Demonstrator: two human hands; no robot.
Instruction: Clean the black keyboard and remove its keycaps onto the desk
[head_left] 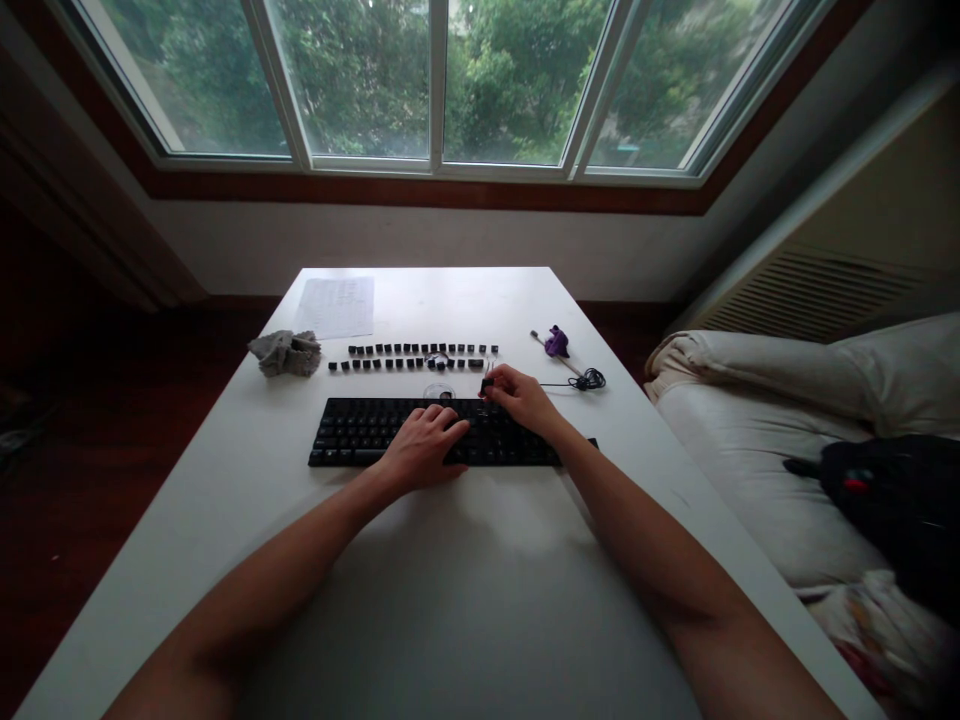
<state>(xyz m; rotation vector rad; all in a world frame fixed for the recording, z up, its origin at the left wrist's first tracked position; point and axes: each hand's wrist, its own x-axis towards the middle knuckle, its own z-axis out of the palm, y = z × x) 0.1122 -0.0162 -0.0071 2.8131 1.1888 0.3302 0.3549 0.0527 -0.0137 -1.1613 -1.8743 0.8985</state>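
A black keyboard (pixel 352 430) lies across the white table. My left hand (pixel 427 445) rests on its middle, palm down, with the fingers laid over the keys and nothing held. Above the keyboard's back edge, my right hand (pixel 517 395) pinches a small dark keycap puller (pixel 486 385), whose thin wire prongs stick up past the fingertips. Whether a key sits in it is too small to tell. Behind the keyboard, loose black keycaps (pixel 405 365) stand in two rows. A clear round dish (pixel 439 391) sits between them and the keyboard, partly hidden by it.
A grey cloth (pixel 285 353) lies crumpled at the left, near a printed paper sheet (pixel 336 307). At the right are a purple-headed brush or duster (pixel 556 342) and a coiled black cable (pixel 587 379). Beyond the table's right edge stands a pale sofa (pixel 750 440).
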